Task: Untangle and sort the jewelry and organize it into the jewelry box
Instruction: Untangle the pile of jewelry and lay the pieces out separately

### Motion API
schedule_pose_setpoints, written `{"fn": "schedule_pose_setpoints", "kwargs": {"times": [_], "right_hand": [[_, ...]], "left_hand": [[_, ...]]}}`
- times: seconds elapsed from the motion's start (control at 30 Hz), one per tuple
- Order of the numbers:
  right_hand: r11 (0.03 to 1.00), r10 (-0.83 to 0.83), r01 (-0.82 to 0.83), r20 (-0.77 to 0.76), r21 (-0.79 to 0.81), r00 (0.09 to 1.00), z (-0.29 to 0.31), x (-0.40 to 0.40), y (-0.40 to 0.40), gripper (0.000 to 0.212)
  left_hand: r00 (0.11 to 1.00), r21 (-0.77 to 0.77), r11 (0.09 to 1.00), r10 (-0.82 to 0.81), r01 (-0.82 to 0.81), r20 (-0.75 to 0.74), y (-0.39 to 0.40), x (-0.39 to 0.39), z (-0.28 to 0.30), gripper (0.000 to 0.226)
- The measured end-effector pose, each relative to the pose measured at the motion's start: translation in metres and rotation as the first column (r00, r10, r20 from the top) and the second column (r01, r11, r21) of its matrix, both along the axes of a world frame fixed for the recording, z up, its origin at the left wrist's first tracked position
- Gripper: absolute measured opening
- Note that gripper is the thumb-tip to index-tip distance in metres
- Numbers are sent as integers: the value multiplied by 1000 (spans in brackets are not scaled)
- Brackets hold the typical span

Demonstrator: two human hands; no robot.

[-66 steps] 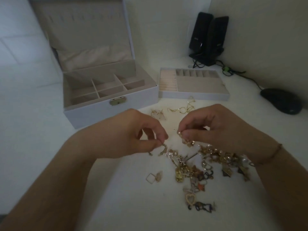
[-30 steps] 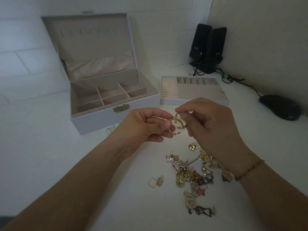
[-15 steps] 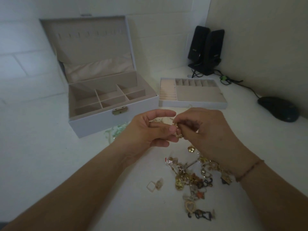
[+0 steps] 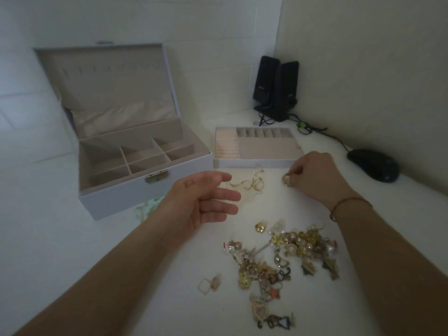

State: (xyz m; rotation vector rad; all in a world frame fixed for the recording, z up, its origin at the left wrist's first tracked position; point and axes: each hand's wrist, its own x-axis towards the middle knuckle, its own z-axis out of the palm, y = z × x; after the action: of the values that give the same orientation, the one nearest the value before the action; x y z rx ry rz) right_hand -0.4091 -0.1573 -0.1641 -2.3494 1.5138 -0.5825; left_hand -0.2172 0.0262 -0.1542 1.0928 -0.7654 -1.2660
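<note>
1. My right hand (image 4: 315,175) pinched a small gold piece (image 4: 287,179) between thumb and fingertips, just in front of the removable tray (image 4: 257,163).
2. My left hand (image 4: 201,202) hovered with its fingers straight and loosely spread, holding nothing.
3. The tangled pile (image 4: 286,253) of gold, pearl-like and dark pieces lay on the white table (image 4: 72,251) between my forearms.
4. Thin gold hooks (image 4: 249,183) lay between my hands.
5. The jewelry box (image 4: 135,166) stood open at the left, its beige compartments showing.
</note>
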Motion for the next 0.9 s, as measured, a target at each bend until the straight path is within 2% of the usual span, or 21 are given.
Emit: {"fn": "schedule_pose_setpoints", "kwargs": {"times": [0.1,0.17,0.2,0.27,0.33,0.37,0.43,0.5,0.53,0.6,0.63,0.77,0.9], "right_hand": [[1000,20,-20,4,4,1000,-2,1,-1,13],[1000,25,-24,35,-9,999,-2,-6,1,13],[1000,15,-14,71,-14,997,-1,-11,4,14],[998,25,-16,146,-57,989,6,-20,13,12],[990,141,-133,175,-58,974,19,-25,25,5],[968,250,-251,168,-13,954,25,-26,32,5],[847,495,-510,125,153,860,33,-27,42,10],[726,622,-620,100,298,776,31,-31,43,14],[704,636,-623,89,341,767,29,-33,41,16],[694,628,-601,74,396,775,26,-37,37,19],[686,627,-594,74,420,776,26,-37,36,19],[619,679,-627,79,474,730,24,-33,40,18],[620,679,-622,71,477,731,23,-31,44,12]], "left_hand": [[997,-27,999,21,-19,72,-1,1,-3,35],[971,-68,997,56,-42,233,-1,1,-6,20],[939,-100,994,74,-43,336,-1,1,-8,14],[845,-166,986,97,-9,526,0,0,-13,15],[746,-201,978,99,48,658,0,-2,-17,19],[706,-210,974,89,86,702,1,-2,-18,19],[631,-213,961,56,176,774,2,-3,-21,20],[496,-177,945,17,276,868,3,-4,-24,27],[415,-155,934,7,322,910,4,-6,-26,30],[296,-140,912,21,387,955,4,-8,-29,32],[269,-146,905,36,400,963,4,-9,-30,33],[265,-181,894,73,411,961,3,-11,-31,36],[210,-172,872,82,459,974,4,-13,-30,39]]}}
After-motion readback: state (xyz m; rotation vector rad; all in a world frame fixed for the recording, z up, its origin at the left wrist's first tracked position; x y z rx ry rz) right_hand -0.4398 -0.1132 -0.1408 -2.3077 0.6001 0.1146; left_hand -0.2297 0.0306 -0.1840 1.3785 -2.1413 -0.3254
